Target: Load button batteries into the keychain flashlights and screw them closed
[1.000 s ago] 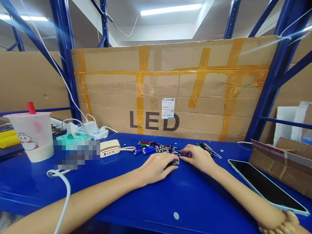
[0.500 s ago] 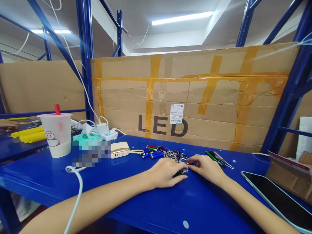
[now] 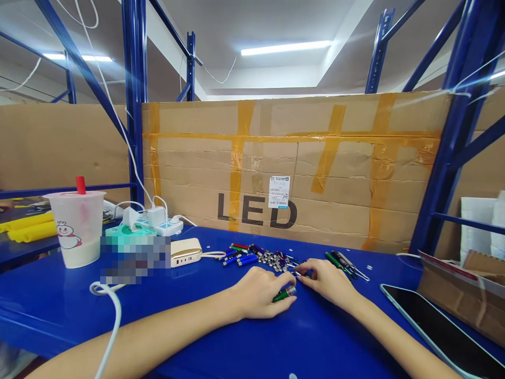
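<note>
My left hand point(image 3: 260, 295) is closed round a short green cylinder point(image 3: 284, 293) with a silvery end, low over the blue table point(image 3: 315, 337). Just right of it, my right hand point(image 3: 325, 279) pinches a small item at the fingertips, too small to make out. Behind both hands lies a pile of small silvery round pieces point(image 3: 276, 260). Blue cylinders point(image 3: 247, 260) and a few red and dark ones lie at the pile's left. Beyond my right hand are green and dark cylinders point(image 3: 337, 260) and silvery slim pieces point(image 3: 355, 267).
At the left stand a plastic cup point(image 3: 81, 231) with a red straw, a power strip point(image 3: 169, 226) and a cream power bank point(image 3: 185, 252). A phone point(image 3: 442, 326) and an open cardboard box point(image 3: 461, 295) are at the right. A taped cardboard sheet point(image 3: 189, 173) stands behind.
The camera view has shifted a little. My left hand has drawn slightly away from my right hand and the pile, showing more of the green cylinder.
</note>
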A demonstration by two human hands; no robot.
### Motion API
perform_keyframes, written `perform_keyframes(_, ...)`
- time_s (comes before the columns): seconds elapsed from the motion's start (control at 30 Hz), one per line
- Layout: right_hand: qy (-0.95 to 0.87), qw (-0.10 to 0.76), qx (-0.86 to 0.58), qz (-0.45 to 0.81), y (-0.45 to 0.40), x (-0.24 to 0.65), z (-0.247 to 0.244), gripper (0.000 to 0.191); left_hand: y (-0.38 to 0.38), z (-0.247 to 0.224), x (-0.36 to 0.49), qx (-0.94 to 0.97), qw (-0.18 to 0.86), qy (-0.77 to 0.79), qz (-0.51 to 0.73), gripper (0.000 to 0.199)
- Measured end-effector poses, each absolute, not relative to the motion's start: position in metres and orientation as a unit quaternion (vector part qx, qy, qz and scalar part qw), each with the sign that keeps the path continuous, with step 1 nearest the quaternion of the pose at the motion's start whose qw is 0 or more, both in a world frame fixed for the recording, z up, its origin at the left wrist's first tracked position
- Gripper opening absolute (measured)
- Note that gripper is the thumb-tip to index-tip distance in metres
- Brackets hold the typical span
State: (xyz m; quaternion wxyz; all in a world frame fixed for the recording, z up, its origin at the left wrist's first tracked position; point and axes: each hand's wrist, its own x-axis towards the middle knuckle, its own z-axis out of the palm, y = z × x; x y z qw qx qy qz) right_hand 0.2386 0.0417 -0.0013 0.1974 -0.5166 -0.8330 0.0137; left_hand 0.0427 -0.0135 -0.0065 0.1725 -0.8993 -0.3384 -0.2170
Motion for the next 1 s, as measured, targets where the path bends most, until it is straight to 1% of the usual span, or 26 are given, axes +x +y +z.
perform_keyframes(0.23,-0.826,0.197,-0.527,0.029,0.036,0.236,0.003,0.018,-0.014,-0.005,0.044,-0.893,0.137,-0.390,-0.179,0.023)
perform_keyframes(0.43,-0.831,0.198,-0.520,0.018,0.037,0.235,0.002,0.018,-0.013,-0.004,0.044,-0.883,0.082,-0.431,-0.167,0.021)
perform_keyframes(0.63,-0.832,0.217,-0.511,0.002,0.039,0.238,0.002,0.018,-0.007,-0.008,0.043,-0.871,0.029,-0.441,-0.216,0.020)
perform_keyframes(0.73,-0.833,0.257,-0.490,0.013,0.041,0.238,0.002,0.021,-0.005,-0.008,0.041,-0.863,-0.007,-0.432,-0.262,0.019)
perform_keyframes(0.8,-0.840,0.308,-0.440,0.072,0.039,0.233,0.002,0.026,-0.004,-0.007,0.040,-0.868,-0.025,-0.408,-0.281,0.018)
perform_keyframes(0.87,-0.832,0.343,-0.372,0.226,0.034,0.224,0.002,0.035,-0.004,-0.004,0.038,-0.874,-0.012,-0.377,-0.305,0.017)
perform_keyframes(0.93,-0.796,0.351,-0.310,0.383,0.026,0.215,0.003,0.046,-0.004,-0.001,0.037,-0.868,0.026,-0.360,-0.341,0.016)
perform_keyframes(1.0,-0.754,0.342,-0.256,0.500,0.018,0.207,0.005,0.049,-0.005,0.003,0.036,-0.853,0.048,-0.355,-0.381,0.015)
